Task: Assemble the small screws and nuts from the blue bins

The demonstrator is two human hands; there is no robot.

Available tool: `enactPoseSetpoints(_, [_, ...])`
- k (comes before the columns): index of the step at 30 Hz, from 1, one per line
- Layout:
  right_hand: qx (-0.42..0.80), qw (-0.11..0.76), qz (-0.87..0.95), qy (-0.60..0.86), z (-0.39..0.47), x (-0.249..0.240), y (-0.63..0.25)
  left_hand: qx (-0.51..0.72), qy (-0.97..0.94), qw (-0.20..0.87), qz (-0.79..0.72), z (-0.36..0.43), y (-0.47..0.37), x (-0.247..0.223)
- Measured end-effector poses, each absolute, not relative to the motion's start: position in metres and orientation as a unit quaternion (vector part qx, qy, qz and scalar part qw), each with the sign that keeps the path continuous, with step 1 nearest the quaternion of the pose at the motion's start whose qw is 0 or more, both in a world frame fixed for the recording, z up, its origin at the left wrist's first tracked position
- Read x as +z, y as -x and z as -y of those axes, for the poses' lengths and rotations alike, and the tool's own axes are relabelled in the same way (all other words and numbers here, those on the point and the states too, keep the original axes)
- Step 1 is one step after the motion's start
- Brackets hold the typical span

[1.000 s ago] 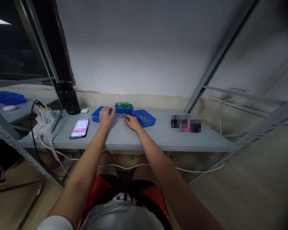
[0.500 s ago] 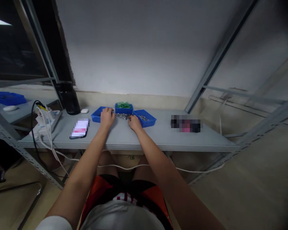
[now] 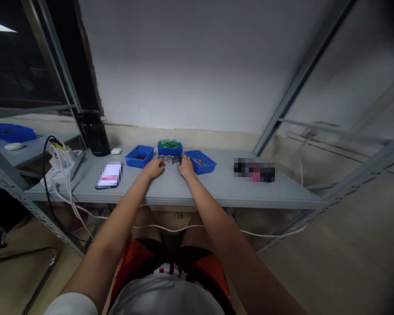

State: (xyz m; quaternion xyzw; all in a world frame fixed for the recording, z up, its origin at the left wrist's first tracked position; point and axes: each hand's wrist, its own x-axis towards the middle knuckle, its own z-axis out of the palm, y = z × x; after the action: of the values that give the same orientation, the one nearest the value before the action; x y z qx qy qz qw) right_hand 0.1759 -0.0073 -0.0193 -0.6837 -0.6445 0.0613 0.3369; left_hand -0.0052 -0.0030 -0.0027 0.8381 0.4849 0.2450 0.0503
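My left hand (image 3: pixel 156 167), half curled, and my right hand (image 3: pixel 186 167), fingers bent, were beside metal pieces (image 3: pixel 169 159) toward the table (image 3: pixel 243 190)'s back edge; any grip, I couldn't tell.

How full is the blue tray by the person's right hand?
Partly full: silvery metal pieces lie in the blue tray beside the right hand, with bare blue showing around them.

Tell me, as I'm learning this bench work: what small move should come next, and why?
Probably the right hand should pick a piece from the pile of metal parts: it is at the pile's right end, with the left hand close by.
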Motion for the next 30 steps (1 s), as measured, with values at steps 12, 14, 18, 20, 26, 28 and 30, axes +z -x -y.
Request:
enactPoseSetpoints(12, [0.042,0.311,0.641,0.7,0.0,-0.022,-0.184,0.254,-0.828,0.077,-0.494,0.002,0.004,-0.005])
enactPoseSetpoints(14, [0.035,0.3,0.65,0.698,0.001,-0.022,-0.186,0.252,-0.83,0.075,-0.491,0.002,0.004,-0.005])
enactPoseSetpoints(18, [0.023,0.299,0.656,0.693,0.001,-0.022,-0.188,0.25,-0.831,0.076,-0.491,0.001,0.004,-0.005])
enactPoseSetpoints(20, [0.015,0.299,0.661,0.688,0.001,-0.022,-0.189,0.246,-0.83,0.074,-0.495,0.001,0.004,-0.005])
enactPoseSetpoints(26, [0.014,0.306,0.678,0.668,-0.002,-0.024,-0.189,0.246,-0.827,0.08,-0.499,0.004,0.003,-0.002])
enactPoseSetpoints(28, [0.021,0.303,0.682,0.665,-0.002,-0.023,-0.188,0.245,-0.828,0.078,-0.498,0.004,0.003,-0.002])
enactPoseSetpoints(30, [0.02,0.293,0.685,0.666,0.0,-0.023,-0.186,0.243,-0.831,0.072,-0.495,0.005,0.003,-0.002])
